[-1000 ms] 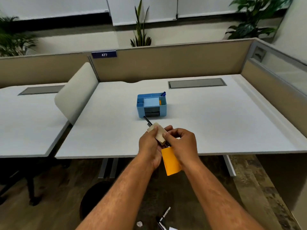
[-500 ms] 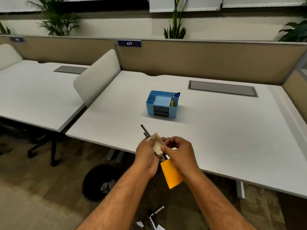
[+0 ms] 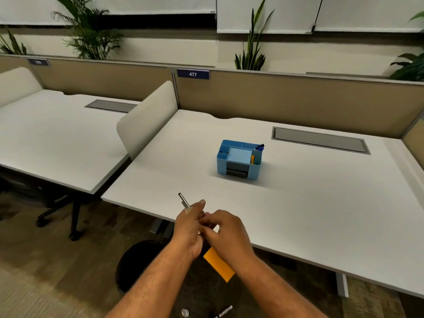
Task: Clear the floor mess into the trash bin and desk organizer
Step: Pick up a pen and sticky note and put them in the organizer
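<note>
Both hands meet just over the near edge of the white desk (image 3: 309, 203). The left hand (image 3: 190, 228) is closed around a bundle of dark pens (image 3: 183, 200) whose tips poke up and away past its thumb, and the right hand (image 3: 226, 235) presses in against it, fingers curled; an orange sticky-note pad (image 3: 219, 266) hangs below the two palms, and which hand actually grips it cannot be told.

The likely trouble is that pad: it dangles over open floor, and if the fingers are regrouping, it could slip and fall back among the mess. The pens are held near one end, so a loosened grip could let one slide out too. A crumpled paper scrap (image 3: 185, 312) and a marker (image 3: 223, 312) lie on the floor below the forearms, not yet collected.

The blue desk organizer (image 3: 238, 160) stands well ahead of the hands and slightly to their right, with bare desktop all the way between, so a forward reach looks unobstructed. Its compartments are narrow and partly filled, with a blue marker and an orange item in the right-hand slots, so the pens would probably need aiming. The black trash bin (image 3: 135, 262) sits on the floor below and left of the left forearm, partly under the desk edge, which may crowd a straight drop.
</note>
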The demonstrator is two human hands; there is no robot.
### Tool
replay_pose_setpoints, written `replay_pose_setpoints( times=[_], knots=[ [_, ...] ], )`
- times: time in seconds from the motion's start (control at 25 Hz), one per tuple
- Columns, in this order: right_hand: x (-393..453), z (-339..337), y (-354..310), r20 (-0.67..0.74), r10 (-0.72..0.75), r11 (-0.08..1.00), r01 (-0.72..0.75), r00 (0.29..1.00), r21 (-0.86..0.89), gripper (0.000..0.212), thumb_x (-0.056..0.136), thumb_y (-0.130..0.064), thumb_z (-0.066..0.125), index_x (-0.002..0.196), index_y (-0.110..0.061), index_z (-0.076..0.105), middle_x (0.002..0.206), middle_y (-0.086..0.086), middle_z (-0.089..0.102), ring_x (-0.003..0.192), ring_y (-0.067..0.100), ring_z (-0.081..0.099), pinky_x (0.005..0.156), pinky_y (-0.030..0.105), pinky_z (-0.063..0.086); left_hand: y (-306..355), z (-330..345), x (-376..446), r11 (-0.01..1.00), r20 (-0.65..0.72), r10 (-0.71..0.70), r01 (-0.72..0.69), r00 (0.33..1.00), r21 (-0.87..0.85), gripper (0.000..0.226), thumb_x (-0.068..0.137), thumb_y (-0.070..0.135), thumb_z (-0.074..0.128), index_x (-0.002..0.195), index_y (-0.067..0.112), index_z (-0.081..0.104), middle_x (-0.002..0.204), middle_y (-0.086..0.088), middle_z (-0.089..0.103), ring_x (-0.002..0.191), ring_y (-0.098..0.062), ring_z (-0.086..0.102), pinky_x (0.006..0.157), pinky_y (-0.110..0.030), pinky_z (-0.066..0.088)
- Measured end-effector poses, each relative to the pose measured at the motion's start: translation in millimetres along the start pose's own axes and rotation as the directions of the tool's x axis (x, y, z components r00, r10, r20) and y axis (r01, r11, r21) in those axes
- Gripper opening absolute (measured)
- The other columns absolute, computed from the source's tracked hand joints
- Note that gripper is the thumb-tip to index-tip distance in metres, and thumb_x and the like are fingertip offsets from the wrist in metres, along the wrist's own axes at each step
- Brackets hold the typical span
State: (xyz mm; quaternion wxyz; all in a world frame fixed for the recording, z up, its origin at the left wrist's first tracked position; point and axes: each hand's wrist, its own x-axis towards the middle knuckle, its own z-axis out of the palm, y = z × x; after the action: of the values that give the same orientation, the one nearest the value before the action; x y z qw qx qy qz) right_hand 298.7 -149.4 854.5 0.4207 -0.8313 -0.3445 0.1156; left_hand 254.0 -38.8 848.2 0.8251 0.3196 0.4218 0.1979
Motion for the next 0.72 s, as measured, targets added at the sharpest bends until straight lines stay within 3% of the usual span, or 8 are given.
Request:
replay_pose_setpoints(
  times=[0.16,0.28,0.44,0.56,0.72],
  knots=[
    [24,22,-22,-0.035,0.002,1.000,-0.002,0.999,-0.008,0.020,0.086,-0.047,0.068,0.104,-0.044,0.076,0.089,-0.019,0.070,0.085,-0.001,0.065,0.076,0.022,0.054,31,-14,22,0.999,0.042,0.018,-0.019,0.999,0.027,0.008,0.094,0.008,0.073,0.099,0.005,0.068,0.064,-0.006,0.061,0.061,-0.020,0.064,0.067,-0.039,0.064],
    [44,27,-28,-0.080,0.103,0.992,-0.096,0.992,0.081,0.021,0.083,-0.056,0.068,0.093,-0.040,0.077,0.083,-0.017,0.069,0.081,-0.001,0.064,0.069,0.018,0.047,48,-14,40,0.993,0.076,0.020,-0.029,0.997,0.117,0.005,0.099,0.015,0.066,0.099,0.010,0.068,0.067,-0.002,0.061,0.072,-0.020,0.064,0.080,-0.047,0.064],
    [68,11,-28,-0.097,0.330,0.888,-0.274,0.939,0.369,0.030,0.092,-0.059,0.060,0.090,-0.033,0.075,0.084,-0.014,0.073,0.083,0.003,0.067,0.072,0.026,0.048,54,1,59,0.986,0.152,-0.044,0.019,0.987,0.168,0.015,0.105,0.013,0.057,0.118,0.013,0.065,0.073,-0.006,0.062,0.086,-0.024,0.071,0.070,-0.046,0.065],
    [85,-21,-10,-0.118,0.499,0.725,-0.339,0.858,0.599,0.029,0.089,-0.044,0.049,0.098,-0.030,0.072,0.091,-0.017,0.063,0.095,0.009,0.058,0.080,0.030,0.043,43,21,68,0.978,0.161,-0.109,0.077,0.981,0.193,0.015,0.106,0.012,0.054,0.117,0.013,0.065,0.071,-0.007,0.058,0.080,-0.025,0.067,0.071,-0.050,0.066],
    [121,-79,33,-0.137,0.648,0.553,-0.339,0.749,0.761,0.042,0.087,-0.008,0.038,0.109,-0.017,0.073,0.072,-0.003,0.047,0.063,0.013,0.040,0.057,0.028,0.036,18,63,77,0.939,0.178,-0.159,0.094,0.971,0.330,0.015,0.106,0.019,0.056,0.118,0.015,0.063,0.087,-0.012,0.060,0.086,-0.027,0.068,0.070,-0.045,0.066]
  ],
)
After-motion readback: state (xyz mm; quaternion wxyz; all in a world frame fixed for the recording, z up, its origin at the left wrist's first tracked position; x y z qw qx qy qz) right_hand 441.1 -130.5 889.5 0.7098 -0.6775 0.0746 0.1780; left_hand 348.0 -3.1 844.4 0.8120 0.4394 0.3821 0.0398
